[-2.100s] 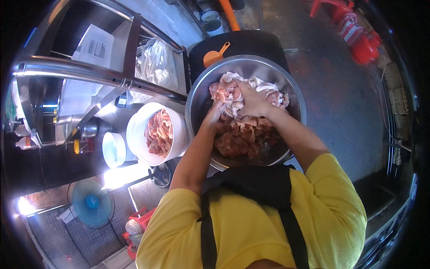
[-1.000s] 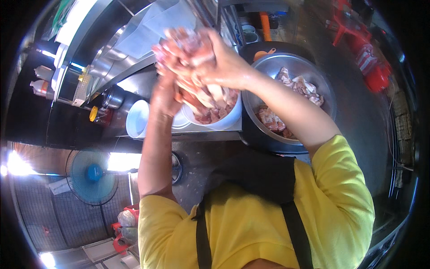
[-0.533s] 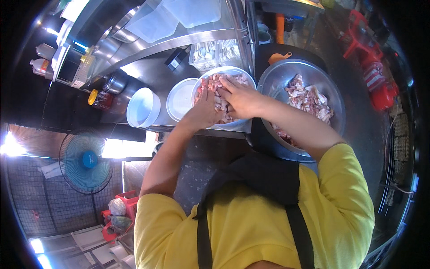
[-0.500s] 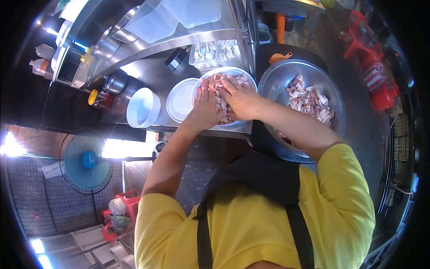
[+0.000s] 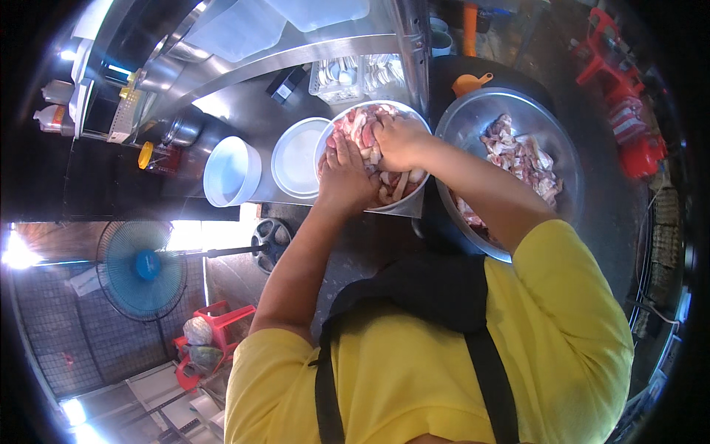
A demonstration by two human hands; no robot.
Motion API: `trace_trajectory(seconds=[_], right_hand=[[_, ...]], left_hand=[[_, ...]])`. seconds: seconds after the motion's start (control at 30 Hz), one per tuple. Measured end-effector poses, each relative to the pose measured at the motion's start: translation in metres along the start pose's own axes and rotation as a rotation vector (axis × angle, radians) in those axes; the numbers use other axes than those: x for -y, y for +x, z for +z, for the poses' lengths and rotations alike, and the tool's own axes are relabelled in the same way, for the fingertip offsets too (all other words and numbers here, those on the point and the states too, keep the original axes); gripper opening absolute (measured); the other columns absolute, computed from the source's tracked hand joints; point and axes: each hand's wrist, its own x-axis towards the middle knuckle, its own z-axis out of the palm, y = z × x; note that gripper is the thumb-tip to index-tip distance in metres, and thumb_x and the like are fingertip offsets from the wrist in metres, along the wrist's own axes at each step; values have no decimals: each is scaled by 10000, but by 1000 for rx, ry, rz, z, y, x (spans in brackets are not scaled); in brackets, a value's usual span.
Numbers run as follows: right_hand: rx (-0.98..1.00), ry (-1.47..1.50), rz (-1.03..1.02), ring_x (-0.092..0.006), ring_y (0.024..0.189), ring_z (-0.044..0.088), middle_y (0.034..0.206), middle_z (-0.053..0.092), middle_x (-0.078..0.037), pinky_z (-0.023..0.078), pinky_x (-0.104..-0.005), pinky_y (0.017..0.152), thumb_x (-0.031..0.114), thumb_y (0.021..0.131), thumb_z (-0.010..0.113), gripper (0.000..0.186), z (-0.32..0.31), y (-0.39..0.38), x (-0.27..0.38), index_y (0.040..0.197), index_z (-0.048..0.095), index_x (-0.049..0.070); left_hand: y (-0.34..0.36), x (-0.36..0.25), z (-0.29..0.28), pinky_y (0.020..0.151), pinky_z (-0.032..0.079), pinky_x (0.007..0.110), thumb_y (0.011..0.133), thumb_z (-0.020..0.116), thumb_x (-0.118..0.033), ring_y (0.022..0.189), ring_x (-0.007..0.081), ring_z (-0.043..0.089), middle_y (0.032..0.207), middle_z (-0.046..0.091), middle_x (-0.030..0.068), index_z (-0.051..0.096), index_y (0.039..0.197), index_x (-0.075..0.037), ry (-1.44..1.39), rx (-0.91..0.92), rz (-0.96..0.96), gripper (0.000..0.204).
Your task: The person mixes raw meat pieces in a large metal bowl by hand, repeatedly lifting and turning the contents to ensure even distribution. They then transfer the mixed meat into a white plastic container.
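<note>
Raw meat pieces point(image 5: 362, 127), pink with pale fat, fill a round white tub point(image 5: 417, 117) on the metal counter. My left hand point(image 5: 344, 176) lies over the near left part of the meat, fingers stretched out against it. At the tub's right side my right hand point(image 5: 403, 144) is curled into the meat, its fingertips partly hidden among the pieces. To the right, a wide metal basin point(image 5: 462, 132) holds more raw meat point(image 5: 521, 159); my right forearm crosses above it.
Left of the tub lie a round white lid point(image 5: 296, 159) and a white container point(image 5: 233, 172). Behind stand white baskets point(image 5: 339, 92) of spoons, beside a metal shelf post point(image 5: 413, 59). An orange funnel point(image 5: 470, 84) sits behind the basin. A fan point(image 5: 148, 264) stands at left.
My right hand has gone from lying flat on the meat to curling into it. The meat has shifted, with more showing at the tub's near right. The view has moved slightly.
</note>
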Motion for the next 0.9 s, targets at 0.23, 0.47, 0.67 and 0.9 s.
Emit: trace_trajectory(seconds=[0.23, 0.47, 0.67, 0.9], right_hand=[[127, 65, -39, -376, 1285, 419, 1367, 434, -252, 389, -434, 1034, 473, 724, 685, 772, -22, -8, -16, 1296, 470, 1], [-322, 557, -44, -309, 946, 655, 985, 679, -159, 499, -394, 843, 188, 884, 596, 259, -45, -118, -120, 1096, 629, 43], [-34, 645, 155, -351, 1151, 556, 1226, 575, -195, 427, -412, 1002, 194, 837, 619, 429, 73, -199, -143, 1250, 574, 84], [223, 140, 53, -416, 1282, 407, 1428, 370, -216, 333, -487, 1058, 221, 785, 640, 545, 73, -173, -86, 1304, 484, 176]], left_hand=[[6, 7, -24, 1130, 241, 492, 833, 558, -413, 1381, 464, 250, 1514, 197, 288, 237, 1431, 57, -108, 72, 47, 825], [13, -17, -56, 1100, 282, 476, 865, 574, -337, 1332, 389, 373, 1441, 403, 208, 479, 1355, -107, -118, -256, 292, 549], [31, -54, -8, 1084, -22, 666, 932, 452, -345, 1451, 353, 107, 1559, 189, 151, 412, 1419, -299, -107, -168, 348, 492], [22, -64, -5, 1076, 0, 691, 938, 433, -423, 1453, 381, 84, 1566, 142, 168, 355, 1445, -328, 9, -160, 175, 522]])
